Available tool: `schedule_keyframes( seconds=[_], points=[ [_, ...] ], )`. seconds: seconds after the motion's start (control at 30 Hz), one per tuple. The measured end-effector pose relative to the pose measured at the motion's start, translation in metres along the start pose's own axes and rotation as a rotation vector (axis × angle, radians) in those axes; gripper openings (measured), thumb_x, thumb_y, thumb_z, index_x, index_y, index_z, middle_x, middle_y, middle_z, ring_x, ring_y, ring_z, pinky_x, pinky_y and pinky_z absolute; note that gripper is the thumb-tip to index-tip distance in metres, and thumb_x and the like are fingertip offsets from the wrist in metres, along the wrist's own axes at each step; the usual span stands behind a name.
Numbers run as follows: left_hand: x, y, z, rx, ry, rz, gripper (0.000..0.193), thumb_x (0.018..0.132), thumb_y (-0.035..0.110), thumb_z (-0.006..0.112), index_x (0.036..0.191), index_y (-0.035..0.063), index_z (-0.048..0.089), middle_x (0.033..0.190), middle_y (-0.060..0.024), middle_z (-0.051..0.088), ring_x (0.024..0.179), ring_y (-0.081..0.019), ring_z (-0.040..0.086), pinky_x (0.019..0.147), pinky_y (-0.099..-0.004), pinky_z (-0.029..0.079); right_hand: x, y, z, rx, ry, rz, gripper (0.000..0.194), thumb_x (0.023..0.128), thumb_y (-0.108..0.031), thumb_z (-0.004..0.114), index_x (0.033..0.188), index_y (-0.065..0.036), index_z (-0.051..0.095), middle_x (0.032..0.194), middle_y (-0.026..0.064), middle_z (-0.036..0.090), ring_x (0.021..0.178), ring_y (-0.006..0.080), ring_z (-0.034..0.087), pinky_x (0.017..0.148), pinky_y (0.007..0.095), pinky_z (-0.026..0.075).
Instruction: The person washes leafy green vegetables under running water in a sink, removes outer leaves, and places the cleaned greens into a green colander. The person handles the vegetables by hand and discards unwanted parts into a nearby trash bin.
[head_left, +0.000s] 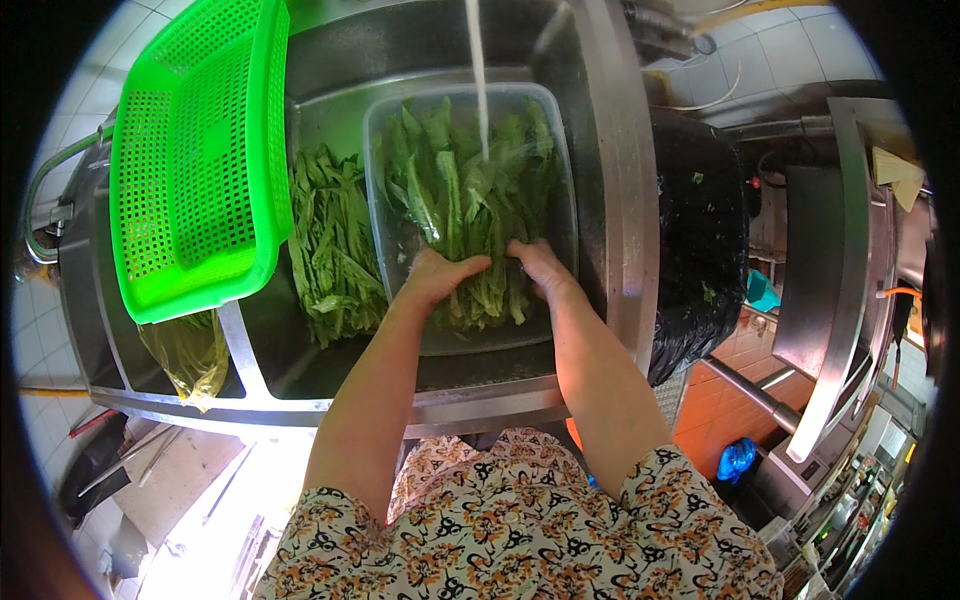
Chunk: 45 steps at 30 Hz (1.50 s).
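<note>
Long leafy greens (450, 187) lie in water inside a clear plastic tub (480, 346), which stands in a stainless steel sink basin (589, 180). A stream of water (480, 82) pours onto them from above. My left hand (444, 274) grips the stem end of the bunch from the left, its thumb laid across the stalks. On the other side my right hand (536, 264) holds the same bunch, with most of its fingers hidden under the leaves and water. A second pile of greens (330, 247) rests in the basin, left of the tub.
A bright green perforated plastic basket (259, 289) sits over the sink divider (246, 352) on the left. Beneath it, a yellowish plastic bag (191, 360) hangs in the neighbouring basin. Right of the sink stands a bin lined with black plastic (697, 247), with leaf scraps on it.
</note>
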<state>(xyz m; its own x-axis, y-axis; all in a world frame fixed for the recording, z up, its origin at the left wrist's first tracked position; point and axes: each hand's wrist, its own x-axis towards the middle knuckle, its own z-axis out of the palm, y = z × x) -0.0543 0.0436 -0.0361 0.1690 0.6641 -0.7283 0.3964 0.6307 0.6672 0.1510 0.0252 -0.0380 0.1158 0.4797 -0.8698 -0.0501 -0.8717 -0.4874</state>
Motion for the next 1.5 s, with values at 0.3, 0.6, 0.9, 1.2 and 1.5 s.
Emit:
schedule_keyframes(
  seconds=[0.3, 0.6, 0.9, 1.2, 1.5],
  points=[
    [0.020, -0.021, -0.009, 0.151, 0.425, -0.223, 0.060, 0.078, 0.019, 0.073, 0.123, -0.0151, 0.054, 0.114, -0.0310, 0.063, 0.105, -0.0419, 0.065, 0.089, -0.0463, 0.051, -0.015, -0.020, -0.009, -0.375, 0.138, -0.077, 0.050, 0.081, -0.014, 0.073, 0.122, 0.012, 0.062, 0.121, 0.0249, 0.065, 0.113, 0.0314, 0.063, 0.097, 0.0394, 0.047],
    [0.042, -0.056, 0.025, 0.235, 0.527, -0.248, 0.064, 0.085, 0.015, 0.066, 0.137, -0.0120, 0.039, 0.128, -0.0316, 0.057, 0.119, -0.0442, 0.057, 0.099, -0.0476, 0.048, -0.015, 0.001, 0.014, -0.326, 0.012, -0.359, 0.073, 0.074, -0.024, 0.083, 0.133, 0.007, 0.054, 0.131, 0.0238, 0.060, 0.121, 0.0325, 0.058, 0.102, 0.0368, 0.045],
    [-0.017, 0.009, -0.012, -0.045, 0.286, -0.213, 0.057, 0.084, 0.014, 0.066, 0.135, -0.0071, 0.049, 0.116, -0.0242, 0.064, 0.101, -0.0359, 0.065, 0.084, -0.0444, 0.052, -0.021, -0.009, 0.013, -0.496, 0.287, -0.198, 0.081, 0.080, -0.020, 0.077, 0.143, 0.009, 0.035, 0.137, 0.0276, 0.053, 0.128, 0.0358, 0.054, 0.107, 0.0404, 0.044],
    [-0.008, -0.016, -0.017, -0.170, 0.291, -0.232, 0.054, 0.083, 0.012, 0.066, 0.132, -0.0063, 0.051, 0.110, -0.0233, 0.064, 0.092, -0.0322, 0.065, 0.076, -0.0445, 0.052, -0.082, -0.013, 0.062, -0.770, 0.128, -0.283, 0.040, 0.086, -0.029, 0.072, 0.094, 0.010, 0.067, 0.088, 0.0311, 0.069, 0.088, 0.0447, 0.069, 0.079, 0.0480, 0.056],
    [0.007, -0.032, -0.005, 0.130, 0.432, -0.201, 0.057, 0.085, 0.010, 0.065, 0.137, -0.0058, 0.044, 0.128, -0.0282, 0.059, 0.117, -0.0415, 0.061, 0.098, -0.0439, 0.049, -0.059, 0.005, 0.033, -0.530, 0.222, -0.383, 0.026, 0.090, -0.019, 0.068, 0.085, 0.007, 0.064, 0.070, 0.0182, 0.062, 0.073, 0.0305, 0.067, 0.065, 0.0449, 0.050]
  ],
)
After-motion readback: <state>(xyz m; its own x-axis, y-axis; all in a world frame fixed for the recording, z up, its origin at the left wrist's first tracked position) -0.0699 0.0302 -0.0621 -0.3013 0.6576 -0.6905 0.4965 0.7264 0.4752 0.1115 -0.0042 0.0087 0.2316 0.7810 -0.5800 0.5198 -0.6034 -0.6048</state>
